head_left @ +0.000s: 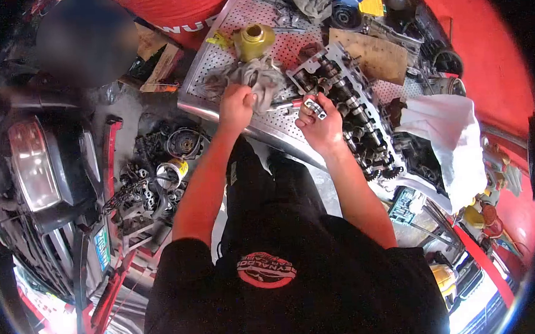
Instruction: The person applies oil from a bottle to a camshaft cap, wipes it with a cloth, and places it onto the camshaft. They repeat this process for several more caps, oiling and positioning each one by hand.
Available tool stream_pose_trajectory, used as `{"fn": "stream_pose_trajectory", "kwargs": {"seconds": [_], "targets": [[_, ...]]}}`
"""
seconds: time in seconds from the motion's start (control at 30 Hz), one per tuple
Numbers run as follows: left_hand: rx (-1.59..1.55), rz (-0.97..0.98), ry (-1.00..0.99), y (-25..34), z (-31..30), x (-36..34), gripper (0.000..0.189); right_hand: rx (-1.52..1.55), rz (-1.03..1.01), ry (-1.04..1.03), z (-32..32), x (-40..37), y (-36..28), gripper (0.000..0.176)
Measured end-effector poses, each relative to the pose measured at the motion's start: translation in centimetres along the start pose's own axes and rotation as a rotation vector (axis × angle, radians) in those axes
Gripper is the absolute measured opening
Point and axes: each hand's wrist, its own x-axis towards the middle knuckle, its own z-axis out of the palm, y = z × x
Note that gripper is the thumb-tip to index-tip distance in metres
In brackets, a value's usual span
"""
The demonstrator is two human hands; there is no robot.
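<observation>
My right hand (324, 126) is closed around a small silver camshaft bearing cap (315, 109), which shows between thumb and fingers. Just beyond it lies a cylinder head (351, 99) with camshafts and their lobes exposed. My left hand (236, 107) is a fist beside a crumpled grey rag (266, 85); something dark shows at its top, but I cannot make out what it holds. Between my hands a tool with a red part (288, 104) lies on the perforated metal table (205, 73). A yellow-green open-necked container (254, 42) stands behind the rag.
A cardboard piece (370, 54) lies behind the cylinder head, with dark engine parts around it. White cloth (444, 139) drapes over the right side. On the left are a car front with its headlight (34, 158), engine parts on the floor and a person, blurred.
</observation>
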Motion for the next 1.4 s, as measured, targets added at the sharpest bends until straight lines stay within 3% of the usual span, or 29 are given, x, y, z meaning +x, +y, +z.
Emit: {"fn": "stream_pose_trajectory", "kwargs": {"seconds": [0.03, 0.13, 0.23, 0.33, 0.37, 0.47, 0.5, 0.6, 0.63, 0.73, 0.77, 0.87, 0.9, 0.93, 1.0, 1.1, 1.17, 1.23, 1.3, 1.33, 1.37, 1.4], "targets": [[-0.167, -0.020, 0.022, 1.3, -1.4, 0.5, 0.017, -0.011, -0.020, 0.059, 0.3, 0.9, 0.6, 0.034], [-0.909, -0.529, -0.112, 6.2, -3.7, 0.5, 0.016, -0.040, -0.101, 0.183, 2.4, 3.2, 3.0, 0.035], [-0.810, -0.635, -0.235, 6.2, -2.3, 1.6, 0.026, -0.124, -0.130, 0.200, 3.9, 5.2, 5.4, 0.042], [-1.183, -0.670, 0.050, 6.4, -0.3, 3.3, 0.036, -0.239, -0.229, 0.255, 4.5, 7.0, 7.1, 0.042], [-1.008, -0.743, -0.079, 6.0, -0.6, 3.5, 0.044, -0.315, -0.225, 0.284, 4.6, 7.2, 7.2, 0.038], [-0.871, -0.551, -0.140, 5.2, -1.2, 4.7, 0.047, -0.308, -0.230, 0.300, 4.2, 7.9, 7.1, 0.033], [-0.676, -0.407, -0.085, 4.8, -0.9, 5.0, 0.045, -0.262, -0.269, 0.300, 4.6, 7.9, 7.3, 0.030], [-0.656, -0.264, -0.221, 3.2, -1.5, 5.0, 0.041, -0.203, -0.287, 0.392, 2.6, 9.7, 7.6, 0.032], [-0.432, -0.051, -0.228, 2.2, -1.9, 5.2, 0.041, -0.214, -0.244, 0.253, 3.8, 8.6, 7.2, 0.030], [-0.285, -0.406, -0.087, 1.6, -4.8, 4.7, 0.046, 0.005, -0.202, 0.357, 5.2, 7.4, 5.9, 0.031], [-0.407, -0.404, -0.035, 0.9, -4.7, 4.1, 0.043, 0.009, -0.180, 0.312, 4.4, 7.8, 5.5, 0.034], [-0.349, -0.151, -0.088, 3.8, -5.3, 3.2, 0.034, 0.055, -0.154, 0.234, 4.8, 8.8, 5.5, 0.038], [-0.330, 0.086, -0.035, 4.3, -5.0, 4.0, 0.030, 0.094, -0.094, 0.155, 5.5, 9.2, 5.5, 0.040], [-0.154, 0.070, -0.358, 4.8, -5.7, 4.9, 0.030, 0.081, -0.063, 0.176, 5.8, 8.8, 5.4, 0.043], [-0.027, 0.034, -0.509, 4.2, -5.4, 5.4, 0.026, 0.009, -0.137, 0.103, 6.8, 9.2, 5.9, 0.046], [-0.575, -0.115, -0.407, 2.6, -3.6, 4.8, 0.025, -0.148, -0.126, 0.286, 11.2, 7.0, 5.3, 0.048], [-0.951, -0.377, -0.610, 1.5, -4.5, 5.3, 0.024, -0.100, -0.098, 0.144, 6.7, 9.3, 5.6, 0.048], [-1.289, -0.703, -0.736, 0.6, -5.5, 6.0, 0.022, -0.095, -0.080, 0.083, 6.7, 9.4, 5.4, 0.047], [-0.914, -0.293, -0.524, 0.4, -7.0, 6.5, 0.023, -0.066, -0.181, 0.263, 8.0, 8.7, 4.9, 0.045], [-0.922, -0.421, -0.450, 0.9, -6.8, 6.3, 0.026, -0.047, -0.230, 0.359, 8.5, 8.3, 4.7, 0.044], [-0.935, -0.547, -0.368, 1.4, -6.6, 6.0, 0.029, -0.153, -0.154, 0.415, 7.6, 8.1, 4.1, 0.044], [-0.736, -0.346, -0.341, 1.7, -6.3, 5.8, 0.029, -0.105, -0.112, 0.381, 6.8, 8.3, 4.0, 0.045]]}}
